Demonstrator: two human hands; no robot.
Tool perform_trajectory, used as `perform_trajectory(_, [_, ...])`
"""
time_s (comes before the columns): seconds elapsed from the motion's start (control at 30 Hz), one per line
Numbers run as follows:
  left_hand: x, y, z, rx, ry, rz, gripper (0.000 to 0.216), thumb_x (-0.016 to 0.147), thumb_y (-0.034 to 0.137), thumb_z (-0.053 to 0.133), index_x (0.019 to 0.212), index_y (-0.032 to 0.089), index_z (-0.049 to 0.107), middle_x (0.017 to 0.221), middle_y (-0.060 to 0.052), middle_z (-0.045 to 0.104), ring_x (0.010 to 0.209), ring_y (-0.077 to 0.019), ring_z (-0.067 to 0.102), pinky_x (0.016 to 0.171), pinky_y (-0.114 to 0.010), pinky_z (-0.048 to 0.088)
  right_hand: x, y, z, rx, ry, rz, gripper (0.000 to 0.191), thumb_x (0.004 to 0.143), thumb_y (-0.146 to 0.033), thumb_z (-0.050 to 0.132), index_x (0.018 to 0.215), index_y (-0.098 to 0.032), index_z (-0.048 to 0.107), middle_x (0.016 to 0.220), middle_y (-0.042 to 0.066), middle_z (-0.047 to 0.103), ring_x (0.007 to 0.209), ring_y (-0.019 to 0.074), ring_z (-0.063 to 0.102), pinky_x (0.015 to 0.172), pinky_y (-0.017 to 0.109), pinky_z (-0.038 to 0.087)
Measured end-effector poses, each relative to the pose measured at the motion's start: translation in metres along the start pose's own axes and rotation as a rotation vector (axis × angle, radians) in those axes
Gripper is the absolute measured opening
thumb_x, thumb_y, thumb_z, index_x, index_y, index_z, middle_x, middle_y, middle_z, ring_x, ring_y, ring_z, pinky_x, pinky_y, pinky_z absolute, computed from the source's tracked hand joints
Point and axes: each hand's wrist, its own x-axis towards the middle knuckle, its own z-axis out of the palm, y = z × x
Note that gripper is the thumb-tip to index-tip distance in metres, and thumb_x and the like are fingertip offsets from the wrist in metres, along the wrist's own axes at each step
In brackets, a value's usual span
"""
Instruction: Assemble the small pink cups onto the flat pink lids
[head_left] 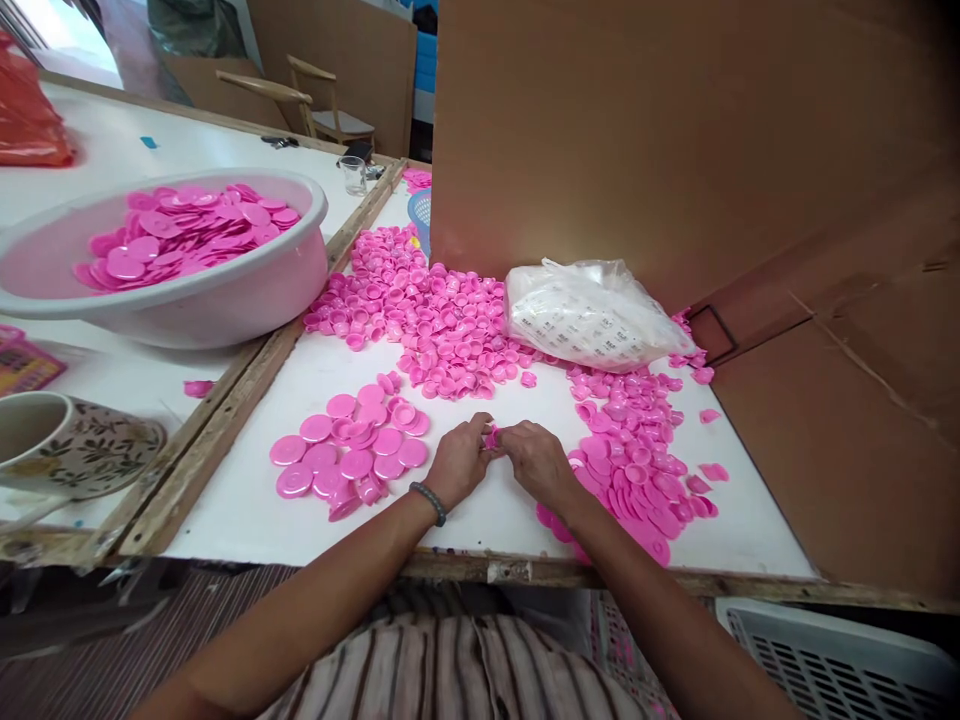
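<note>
My left hand (463,460), with a beaded bracelet on its wrist, and my right hand (541,460) meet above the white tabletop. Between their fingertips they pinch a small pink plastic piece (491,438), mostly covered by the fingers. Left of my left hand lies a loose group of pink discs (356,463) with a few cup-shaped parts among them. Beyond both hands spreads a heap of small pink cup-shaped pieces (450,345). Close to my right forearm is a pile of pink discs (630,495), with more small pink parts (637,410) behind it.
A clear plastic bag of white printed packets (600,315) leans near tall cardboard (675,130). On the left stand a large tub (247,285) holding pink discs and a floral mug (105,445). A wooden strip (225,430) edges the table. A white crate (840,650) sits low right.
</note>
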Motion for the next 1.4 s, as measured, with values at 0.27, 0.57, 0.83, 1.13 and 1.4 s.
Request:
perform_trajectory(0.27, [-0.004, -0.002, 0.001, -0.006, -0.033, -0.031, 0.040, 0.076, 0.014, 0.054, 0.113, 0.021, 0.040, 0.104, -0.006, 0.061, 0.089, -0.0159, 0.059, 0.075, -0.026, 0.046, -0.008, -0.004, 0.002, -0.009, 0.016, -0.010, 0.026, 0.085, -0.005, 0.037, 0.080, -0.016, 0.060, 0.075, 0.004, 0.062, 0.071, 0.0151, 0.048, 0.066, 0.026, 0.034])
perform_trajectory(0.57, [-0.004, 0.002, 0.001, 0.028, -0.014, -0.030, 0.028, 0.077, 0.016, 0.054, 0.103, 0.020, 0.044, 0.095, -0.005, 0.061, 0.084, -0.0167, 0.059, 0.072, -0.026, 0.045, 0.006, 0.006, -0.005, 0.246, -0.036, 0.165, 0.021, 0.081, -0.009, 0.045, 0.069, -0.018, 0.060, 0.066, 0.000, 0.060, 0.068, 0.0136, 0.052, 0.061, 0.023, 0.035])
perform_trajectory(0.83, [-0.004, 0.002, 0.003, 0.044, -0.008, -0.030, 0.029, 0.077, 0.014, 0.052, 0.104, 0.020, 0.043, 0.094, -0.004, 0.061, 0.081, -0.0158, 0.059, 0.070, -0.025, 0.045, -0.001, 0.001, -0.001, 0.145, 0.022, 0.139, 0.022, 0.080, -0.006, 0.043, 0.070, -0.018, 0.059, 0.065, 0.001, 0.058, 0.067, 0.0147, 0.048, 0.061, 0.024, 0.034])
perform_trajectory(1.13, [-0.004, 0.001, 0.003, 0.036, -0.003, -0.017, 0.035, 0.075, 0.007, 0.048, 0.106, 0.021, 0.042, 0.095, -0.004, 0.063, 0.085, -0.0159, 0.060, 0.071, -0.026, 0.046, -0.012, -0.012, 0.012, -0.076, 0.078, 0.021, 0.023, 0.082, -0.004, 0.039, 0.084, -0.015, 0.059, 0.079, 0.005, 0.060, 0.073, 0.0173, 0.046, 0.067, 0.030, 0.032])
perform_trajectory(1.4, [-0.004, -0.002, 0.002, -0.055, 0.022, -0.021, 0.038, 0.073, 0.016, 0.058, 0.109, 0.021, 0.044, 0.096, -0.003, 0.062, 0.077, -0.0143, 0.058, 0.069, -0.026, 0.046, -0.002, -0.003, 0.004, 0.194, 0.077, 0.210, 0.019, 0.081, -0.011, 0.046, 0.072, -0.018, 0.061, 0.068, 0.002, 0.060, 0.069, 0.0147, 0.050, 0.066, 0.027, 0.036])
